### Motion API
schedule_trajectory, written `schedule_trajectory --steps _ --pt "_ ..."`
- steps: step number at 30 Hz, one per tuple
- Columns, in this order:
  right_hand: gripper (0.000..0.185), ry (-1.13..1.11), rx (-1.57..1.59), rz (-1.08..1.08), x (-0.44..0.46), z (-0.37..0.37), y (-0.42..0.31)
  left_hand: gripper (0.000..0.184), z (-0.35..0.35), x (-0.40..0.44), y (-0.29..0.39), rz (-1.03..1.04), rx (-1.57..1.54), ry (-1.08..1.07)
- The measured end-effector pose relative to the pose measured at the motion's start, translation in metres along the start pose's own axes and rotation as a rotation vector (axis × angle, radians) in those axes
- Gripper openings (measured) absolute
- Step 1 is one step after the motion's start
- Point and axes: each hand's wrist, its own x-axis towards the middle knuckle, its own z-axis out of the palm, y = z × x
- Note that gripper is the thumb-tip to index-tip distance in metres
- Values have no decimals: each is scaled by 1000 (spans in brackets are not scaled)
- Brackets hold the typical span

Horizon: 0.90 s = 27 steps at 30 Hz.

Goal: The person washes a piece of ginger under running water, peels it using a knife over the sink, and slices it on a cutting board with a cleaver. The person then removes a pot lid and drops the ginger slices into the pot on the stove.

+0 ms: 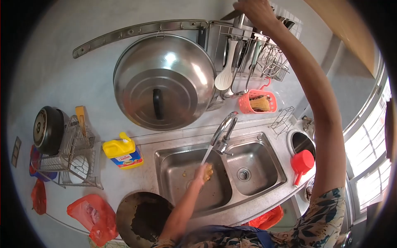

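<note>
My left hand (201, 173) is closed around a knobbly yellow-brown piece of ginger (209, 172) over the left basin of the steel sink (167, 173). Water runs from the faucet (223, 138) onto that hand. High at the top edge, my right hand (253, 9) grips a knife (231, 15), its dark blade pointing left. It is beside the wall-mounted utensil rack (223, 31), where a white slotted spoon (225, 76) and several other utensils hang. The knife's handle is hidden by my fingers.
A large steel lid (163, 82) hangs on the wall. Left of the sink stand a yellow jug (123, 153), a dish rack (68, 165), a red plastic bag (93, 215) and a dark wok (140, 219). A pink sponge basket (256, 102) hangs above; a red dipper (302, 163) is on the right.
</note>
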Motion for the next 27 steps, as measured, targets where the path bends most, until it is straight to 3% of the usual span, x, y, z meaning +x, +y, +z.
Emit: schedule_trajectory --steps 4,5,7,10,14,16,18,21,23,24,25,26,27 --pt "11 71 -150 -94 40 46 -9 20 -12 -5 -4 35 -145 -274" --pt "12 95 10 -135 48 55 -12 20 -12 -8 -2 45 -177 -345" --pt "9 187 48 -242 59 81 -19 21 -11 -20 0 66 -244 -485" --pt "7 287 131 -355 63 87 -27 19 0 -43 13 125 -178 -329" --pt "12 229 315 -281 46 48 -25 22 -3 -18 16 191 -72 -164" --pt "15 162 566 -189 15 10 -36 32 7 -28 26 192 -82 -70" --pt "18 -54 968 -88 -33 -29 -56 32 4 -10 29 137 -171 -32" --pt "23 -773 1573 101 -136 -64 -116 29 6 -6 37 231 -319 -54" --pt "23 -477 1770 -401 -262 -23 -220 26 4 -11 44 199 -283 -30" --pt "30 -982 1860 7 -293 -46 -253 25 4 -13 44 182 -259 -27" --pt "34 -1027 1789 186 -312 -60 -284 23 3 -11 40 214 -306 -48" --pt "38 -907 1793 390 -334 -65 -318 23 7 -13 37 239 -290 -16" --pt "38 -912 1982 535 -344 -68 -344 23 12 -15 36 266 -272 15"
